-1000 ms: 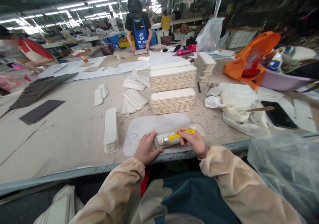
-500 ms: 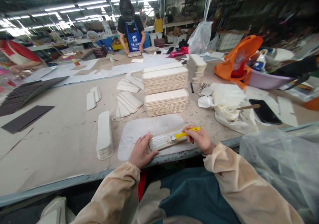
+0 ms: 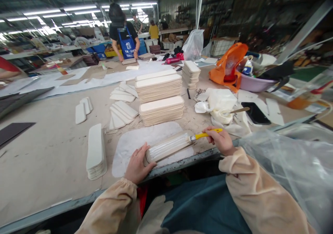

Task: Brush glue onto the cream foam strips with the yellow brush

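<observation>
My right hand [image 3: 220,141] is closed round the yellow handle of a brush [image 3: 202,135], whose bristles rest at the right end of a long cream strip [image 3: 166,147]. White wet streaks cover the strip. It lies on a pale mat [image 3: 135,140] at the near table edge. My left hand [image 3: 136,164] lies with fingers spread against the strip's left end, holding it down.
Two tall stacks of cream strips [image 3: 161,100] stand behind the mat, with loose strips [image 3: 119,109] and a low pile [image 3: 95,152] to the left. A white cloth with a glue pot [image 3: 221,114], a phone [image 3: 254,112] and an orange bag [image 3: 227,67] sit right. A person in a blue apron [image 3: 124,41] works far off.
My right hand has drawn the brush rightward along the strip, leaving white streaks. The camera has turned right, shifting everything left in view. My left hand stays at the strip's left end.
</observation>
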### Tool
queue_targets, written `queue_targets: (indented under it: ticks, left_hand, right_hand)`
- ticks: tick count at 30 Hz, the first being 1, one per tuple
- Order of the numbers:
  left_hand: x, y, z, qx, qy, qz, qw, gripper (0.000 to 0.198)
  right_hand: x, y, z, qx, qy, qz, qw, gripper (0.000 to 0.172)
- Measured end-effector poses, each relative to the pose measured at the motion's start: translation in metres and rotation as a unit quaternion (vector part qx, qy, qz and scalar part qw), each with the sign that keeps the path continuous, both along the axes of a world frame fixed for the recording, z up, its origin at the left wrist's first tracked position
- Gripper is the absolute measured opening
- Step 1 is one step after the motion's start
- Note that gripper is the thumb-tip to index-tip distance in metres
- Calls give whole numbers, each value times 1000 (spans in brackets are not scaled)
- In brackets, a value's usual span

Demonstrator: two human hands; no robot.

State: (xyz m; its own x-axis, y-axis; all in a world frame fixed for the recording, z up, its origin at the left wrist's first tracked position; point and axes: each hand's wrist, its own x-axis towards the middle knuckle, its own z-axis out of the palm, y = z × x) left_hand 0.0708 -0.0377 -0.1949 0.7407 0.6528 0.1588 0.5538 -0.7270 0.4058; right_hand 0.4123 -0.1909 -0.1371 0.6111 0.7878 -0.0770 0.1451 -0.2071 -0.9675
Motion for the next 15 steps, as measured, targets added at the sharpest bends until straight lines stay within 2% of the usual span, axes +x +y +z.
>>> queue_targets:
  ticks: [6, 10, 15]
  left_hand:
    - [1, -1, 3, 1, 7, -1, 1000, 73]
    - [2, -1, 4, -2, 5, -1, 1000, 72]
    - [2, -2, 4, 2, 9, 0, 1000, 71]
  right_hand:
    - [8, -8, 4, 20, -34, -28, 999, 22]
    - [3, -3, -3, 80, 13, -44, 996, 22]
    - [-23, 19, -11, 90, 87, 10, 992, 21]
